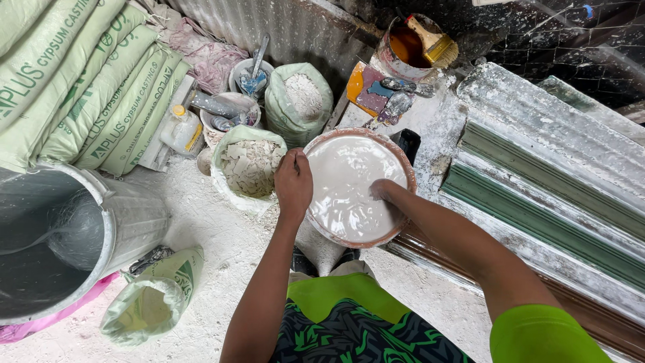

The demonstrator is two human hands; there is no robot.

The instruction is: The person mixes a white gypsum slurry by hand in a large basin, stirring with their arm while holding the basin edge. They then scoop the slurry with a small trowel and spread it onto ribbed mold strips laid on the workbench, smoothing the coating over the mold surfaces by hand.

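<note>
A round reddish basin (401, 159) full of smooth white plaster mix stands in front of me. My left hand (293, 185) grips its left rim. My right hand (382, 190) is dipped into the white mix near the basin's right side, and its fingers are hidden under the surface. My knees in green and black shorts show at the bottom.
Stacked green sacks (87, 81) lie at the left. A large metal drum (74, 235) stands at lower left beside an open sack (156, 296). Bags of white chips (248, 165) and powder (300, 94), small tubs, a paint can with brush (413, 44) and long green moulds (551, 195) surround the basin.
</note>
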